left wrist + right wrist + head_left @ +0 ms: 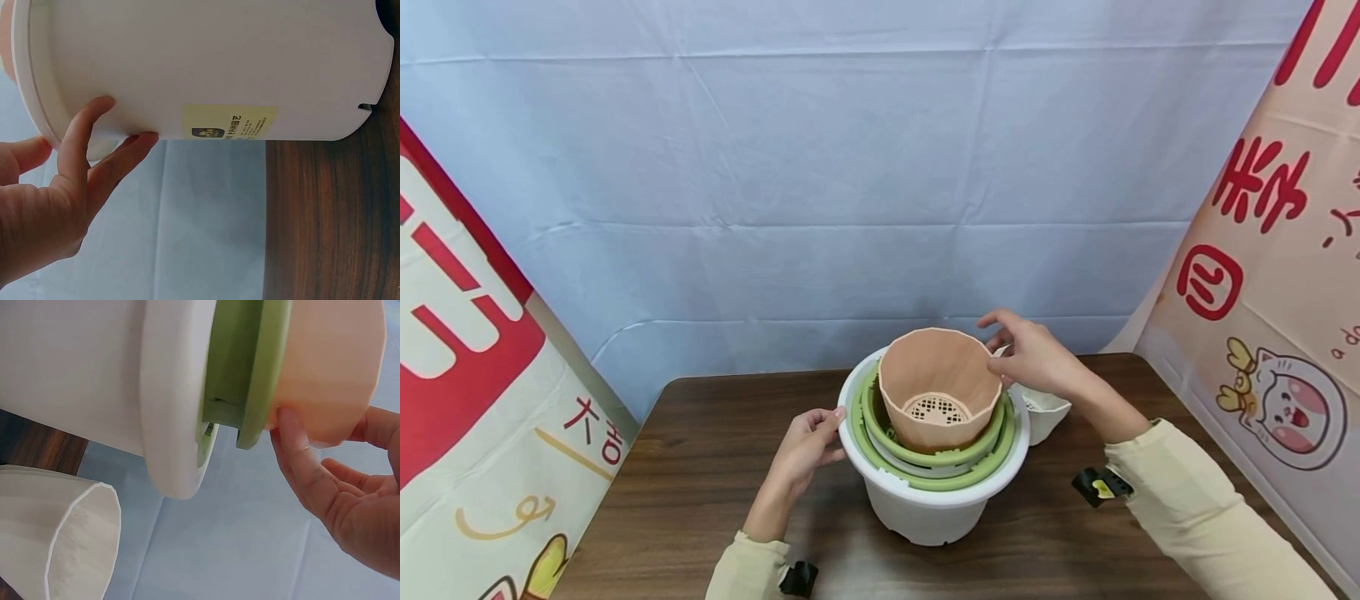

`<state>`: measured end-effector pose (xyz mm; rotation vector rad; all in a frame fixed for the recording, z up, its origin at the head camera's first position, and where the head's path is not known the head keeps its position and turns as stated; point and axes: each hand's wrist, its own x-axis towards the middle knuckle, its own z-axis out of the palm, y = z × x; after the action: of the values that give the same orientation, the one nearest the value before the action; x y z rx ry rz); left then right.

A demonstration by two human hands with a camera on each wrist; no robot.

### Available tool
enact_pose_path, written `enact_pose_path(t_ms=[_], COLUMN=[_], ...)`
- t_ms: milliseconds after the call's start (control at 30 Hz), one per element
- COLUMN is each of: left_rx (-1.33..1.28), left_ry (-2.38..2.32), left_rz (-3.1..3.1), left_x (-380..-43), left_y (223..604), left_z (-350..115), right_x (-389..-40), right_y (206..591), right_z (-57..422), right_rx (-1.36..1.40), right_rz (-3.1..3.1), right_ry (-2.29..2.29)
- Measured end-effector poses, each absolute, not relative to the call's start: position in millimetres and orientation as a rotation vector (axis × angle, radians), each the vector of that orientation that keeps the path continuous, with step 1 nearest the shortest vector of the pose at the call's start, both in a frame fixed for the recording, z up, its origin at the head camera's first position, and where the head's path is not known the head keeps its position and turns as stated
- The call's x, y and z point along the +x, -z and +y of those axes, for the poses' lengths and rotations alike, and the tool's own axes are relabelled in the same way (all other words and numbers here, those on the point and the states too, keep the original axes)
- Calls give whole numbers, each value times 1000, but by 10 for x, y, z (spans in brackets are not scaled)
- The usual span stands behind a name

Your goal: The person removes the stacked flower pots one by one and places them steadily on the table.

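Observation:
A nested stack of flower pots stands on the table. Outermost is a large white flower pot point(921, 510), with green pots point(925, 478) and another white rim inside it. Topmost sits a peach flower pot point(936, 367) with a slotted base, tilted toward me. My left hand point(801, 450) holds the white pot's rim at its left; in the left wrist view the thumb lies at the rim and fingertips touch the wall below. My right hand point(1037, 358) pinches the peach pot's right side, with a finger point(294, 434) against its outer wall.
A smaller white pot point(1047, 410) lies on its side behind the stack at the right, mouth visible in the right wrist view. Brown wooden table point(715, 483) extends left. A pale blue cloth point(820, 183) hangs behind; printed cloths flank both sides.

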<state>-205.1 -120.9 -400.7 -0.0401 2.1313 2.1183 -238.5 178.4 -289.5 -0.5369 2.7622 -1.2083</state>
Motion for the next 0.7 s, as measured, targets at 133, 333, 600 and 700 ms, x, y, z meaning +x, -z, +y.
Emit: enact_pose_path(t_ms=[133,333,600,700], left_rx=[-46,-53,-61,-58], left_ry=[-2112,-2117,-2117,-2120], left_rz=[2131,2125,2120,2120], left_x=[-2052,-2056,-2048,-2043], left_y=[4006,4010,4001,3999], left_z=[-1211,-1210,-1203,-1202], right_x=[-2384,-2382,-2335,-2327], right_y=[2870,2833,2770,2735], right_z=[1797,1821,1839,1844], right_rx=[-497,-459,-483,-471], right_rz=[2710,2705,2722,2727], right_ry=[1273,1297,1334,1337])
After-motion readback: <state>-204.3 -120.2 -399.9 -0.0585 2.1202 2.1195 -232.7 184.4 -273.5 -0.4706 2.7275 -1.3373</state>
